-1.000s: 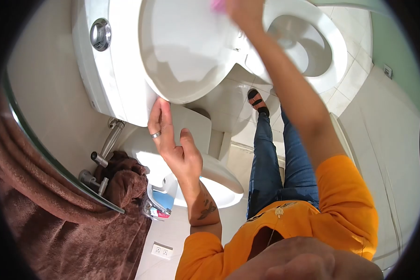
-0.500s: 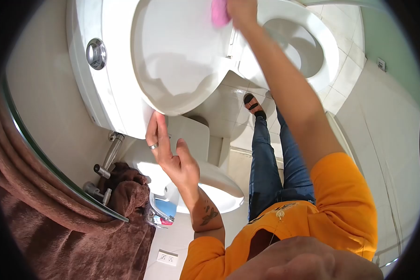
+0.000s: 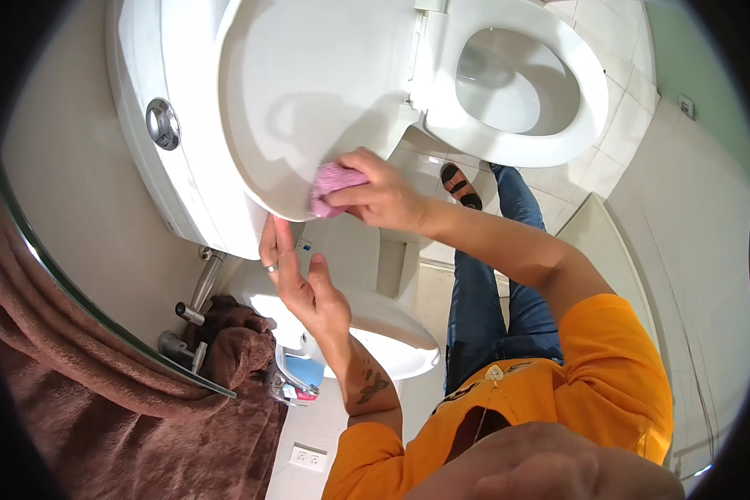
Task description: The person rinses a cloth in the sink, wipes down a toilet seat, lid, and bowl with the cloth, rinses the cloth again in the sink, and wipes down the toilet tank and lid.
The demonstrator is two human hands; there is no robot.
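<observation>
A raised white toilet lid [image 3: 308, 92] leans back against the tank. Bunched in my right hand [image 3: 385, 193] is a pink cloth [image 3: 335, 188], pressed to the lid's near lower edge. My left hand [image 3: 304, 279], with a ring on one finger, has its fingers stretched out and the tips at the same edge, just left of the cloth. Whether those fingertips reach behind the lid cannot be made out. To the right lies the white toilet seat [image 3: 587, 108], lowered over the bowl.
The tank carries a chrome flush button [image 3: 162, 124]. A white sink [image 3: 400, 337] is below my left hand. Brown towels [image 3: 142, 400] hang by a glass shelf edge [image 3: 100, 304] at lower left. Near them are a small container with blue contents [image 3: 302, 368] and a wall outlet [image 3: 308, 457].
My right hand has brought the pink cloth from the lid's upper right down to its near edge, beside my left hand. The left hand stays at the edge. The view has shifted slightly.
</observation>
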